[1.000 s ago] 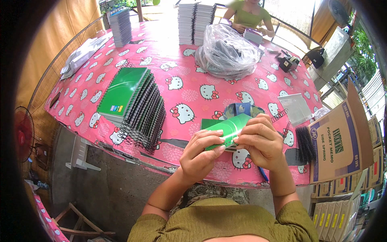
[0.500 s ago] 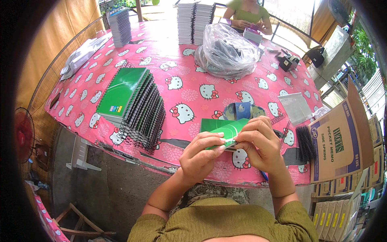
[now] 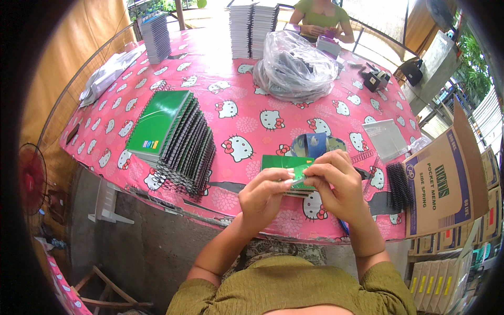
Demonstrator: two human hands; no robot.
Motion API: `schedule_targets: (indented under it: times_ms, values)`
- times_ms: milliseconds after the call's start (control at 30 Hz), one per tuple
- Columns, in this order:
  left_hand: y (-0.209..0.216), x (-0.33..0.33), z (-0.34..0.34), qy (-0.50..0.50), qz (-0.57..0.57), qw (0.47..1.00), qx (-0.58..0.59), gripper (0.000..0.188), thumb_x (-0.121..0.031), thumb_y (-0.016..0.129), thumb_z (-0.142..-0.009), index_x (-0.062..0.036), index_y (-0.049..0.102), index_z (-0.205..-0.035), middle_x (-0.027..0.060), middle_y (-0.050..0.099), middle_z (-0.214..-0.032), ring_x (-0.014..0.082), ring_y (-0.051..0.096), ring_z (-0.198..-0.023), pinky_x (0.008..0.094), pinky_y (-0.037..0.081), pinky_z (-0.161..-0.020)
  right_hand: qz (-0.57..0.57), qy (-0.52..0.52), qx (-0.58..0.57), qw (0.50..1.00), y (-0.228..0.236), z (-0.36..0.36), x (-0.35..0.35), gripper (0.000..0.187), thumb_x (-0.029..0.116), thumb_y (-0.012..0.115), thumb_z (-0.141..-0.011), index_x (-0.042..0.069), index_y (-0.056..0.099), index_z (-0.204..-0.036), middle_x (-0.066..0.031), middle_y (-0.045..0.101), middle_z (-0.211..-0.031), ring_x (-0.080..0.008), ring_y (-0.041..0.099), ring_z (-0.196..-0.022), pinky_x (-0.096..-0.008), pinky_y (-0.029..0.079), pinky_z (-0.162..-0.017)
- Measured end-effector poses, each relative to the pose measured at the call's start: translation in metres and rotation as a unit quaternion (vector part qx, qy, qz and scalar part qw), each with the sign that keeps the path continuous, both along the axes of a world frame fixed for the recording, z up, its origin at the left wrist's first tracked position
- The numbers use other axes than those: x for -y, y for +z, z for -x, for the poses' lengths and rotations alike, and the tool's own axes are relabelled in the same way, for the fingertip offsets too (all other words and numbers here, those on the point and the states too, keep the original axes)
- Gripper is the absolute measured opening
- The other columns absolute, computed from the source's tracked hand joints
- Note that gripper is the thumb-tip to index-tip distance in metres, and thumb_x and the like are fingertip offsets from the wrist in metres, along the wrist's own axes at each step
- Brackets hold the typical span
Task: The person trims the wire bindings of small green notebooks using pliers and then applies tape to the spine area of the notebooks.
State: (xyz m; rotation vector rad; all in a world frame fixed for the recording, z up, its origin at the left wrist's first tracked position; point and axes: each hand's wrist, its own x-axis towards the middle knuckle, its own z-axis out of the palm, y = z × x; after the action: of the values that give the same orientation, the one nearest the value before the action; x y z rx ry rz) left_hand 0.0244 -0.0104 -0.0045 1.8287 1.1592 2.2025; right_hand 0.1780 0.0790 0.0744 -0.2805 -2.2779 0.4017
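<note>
Both hands meet over a small green-covered memo pad, holding it edge toward me near the table's front. My left hand pinches its left side between thumb and fingers. On the right side, the thumb and fingers of my right hand are closed on it as well. Part of the pad is hidden behind the fingers. Just beyond and below lies a short pile of green pads. To the left rises a tall stack of spiral-bound green notebooks.
Black spiral coils lie by a cardboard box on the right. Behind the hands sits a blue round object. Further back are a clear plastic bag, notebook stacks and another person seated at the table.
The green cover, bent up and curved before, now shows less between the fingers. My hands have shifted only slightly, and more of the pile behind them shows.
</note>
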Motion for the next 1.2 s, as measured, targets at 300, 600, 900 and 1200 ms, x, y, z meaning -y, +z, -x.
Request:
schedule_targets:
  times_ms: [300,600,900,1200]
  values:
    - [-0.019,-0.032,0.009,-0.041,0.198,0.97,0.133,0.021,0.006,0.069,-0.082,-0.001,0.065,-0.101,0.0096,0.068,-0.097,0.0141,0.065,-0.089,0.027,0.052,-0.077,-0.045,-0.043,0.088,0.994,-0.03,0.01,-0.028,0.012,0.011,0.068,-0.08,0.005,0.064,-0.09,-0.0079,0.059,-0.081,-0.0254,0.057,-0.08,-0.0376,0.041,-0.073]
    - [-0.021,-0.025,0.018,-0.056,0.234,0.963,0.121,0.023,0.007,0.068,-0.083,-0.0005,0.063,-0.104,0.0068,0.068,-0.096,0.0133,0.065,-0.089,0.0268,0.053,-0.076,-0.001,-0.121,0.127,0.984,0.02,-0.014,-0.008,0.027,0.021,0.071,-0.08,0.0,0.066,-0.096,-0.0136,0.067,-0.086,-0.0343,0.064,-0.084,-0.0449,0.051,-0.076]
    - [-0.031,-0.03,0.024,-0.17,0.228,0.932,0.225,0.033,0.009,0.066,-0.084,-0.001,0.051,-0.112,0.0092,0.062,-0.102,0.0142,0.062,-0.097,0.0265,0.051,-0.084,0.027,0.015,0.274,0.961,0.02,0.011,-0.024,0.033,0.029,0.074,-0.076,0.0,0.066,-0.087,-0.0172,0.067,-0.084,-0.035,0.066,-0.083,-0.0444,0.052,-0.07]
    - [-0.033,-0.024,0.031,-0.112,0.208,0.948,0.215,0.025,0.013,0.062,-0.084,0.0046,0.063,-0.108,0.0119,0.06,-0.111,0.0149,0.062,-0.101,0.0272,0.053,-0.087,0.022,-0.012,0.403,0.915,0.002,0.031,-0.028,0.041,0.034,0.073,-0.076,0.002,0.06,-0.098,-0.014,0.066,-0.091,-0.0342,0.064,-0.089,-0.0441,0.05,-0.076]
